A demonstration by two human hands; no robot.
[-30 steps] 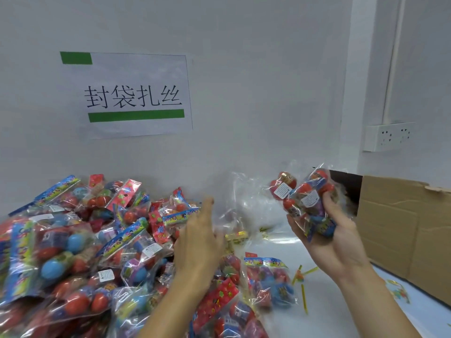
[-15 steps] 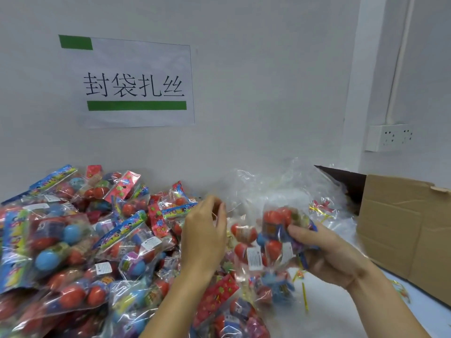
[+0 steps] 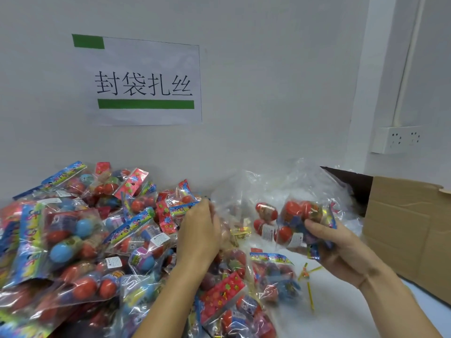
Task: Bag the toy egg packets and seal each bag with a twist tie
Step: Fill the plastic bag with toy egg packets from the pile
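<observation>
Head view, largest to smallest. White table (image 3: 353, 323) along a pale wall; brown cardboard box (image 3: 410, 230) at right. Heap of colourful toy egg packets (image 3: 73, 245) at left. Crumpled clear plastic bags (image 3: 305, 186) behind both hands. Right hand (image 3: 341, 250) gripping a clear packet of red toy eggs (image 3: 295, 220); left hand (image 3: 199, 236) beside the bags, grasp impossible to tell. Yellow twist ties (image 3: 310, 292) near the right wrist.

The toy egg packets (image 3: 73, 240) are glossy, crinkled clear plastic. The box (image 3: 405, 230) is matt brown cardboard. The sign (image 3: 146, 81) is smooth white paper.
</observation>
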